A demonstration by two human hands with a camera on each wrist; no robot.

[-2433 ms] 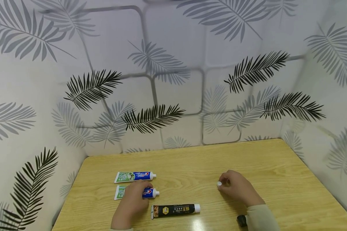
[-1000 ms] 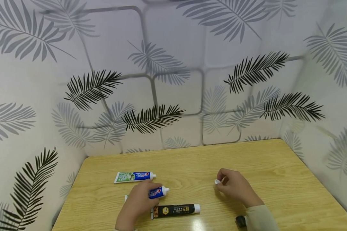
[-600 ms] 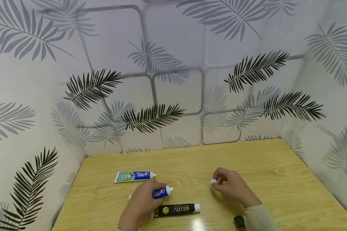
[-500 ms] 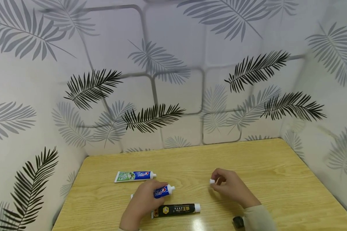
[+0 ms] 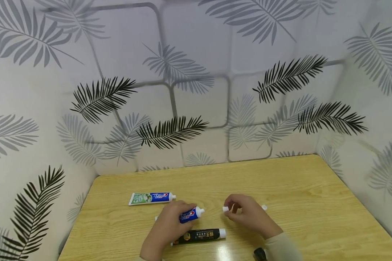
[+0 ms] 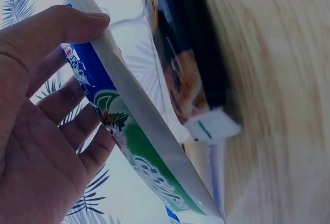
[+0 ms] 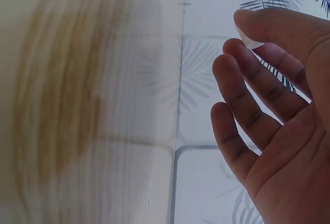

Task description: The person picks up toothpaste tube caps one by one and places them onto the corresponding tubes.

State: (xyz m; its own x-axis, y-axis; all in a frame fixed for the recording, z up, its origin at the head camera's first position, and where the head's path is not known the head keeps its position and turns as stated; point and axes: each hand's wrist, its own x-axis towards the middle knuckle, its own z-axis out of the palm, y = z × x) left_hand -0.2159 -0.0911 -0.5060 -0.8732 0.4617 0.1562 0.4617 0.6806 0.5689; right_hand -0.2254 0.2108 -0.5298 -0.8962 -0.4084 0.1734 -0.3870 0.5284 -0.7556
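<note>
My left hand [image 5: 170, 224] grips a blue, green and white toothpaste tube [image 5: 188, 215]. Its narrow white nozzle points right, bare of a cap, and the fingers hide much of the body. In the left wrist view the thumb presses across the blue end of the tube [image 6: 136, 126], and the flat end slants down. To the right, my right hand [image 5: 248, 214] pinches a small white cap [image 5: 225, 209] between thumb and fingertips. The cap [image 7: 249, 41] is mostly covered by the thumb in the right wrist view. A short gap separates cap and nozzle.
A matching toothpaste tube [image 5: 151, 198] lies behind the left hand. In front lies a black toothpaste tube [image 5: 204, 235] with a white cap, partly behind the left hand. Another white cap [image 5: 264, 207] rests on the wooden table [image 5: 313, 188] beyond the right hand. A patterned wall stands behind.
My left hand has carried the toothpaste tube from beside the matching tube towards the right. My right hand has moved left with its cap, and the other white cap has come into sight behind it.
</note>
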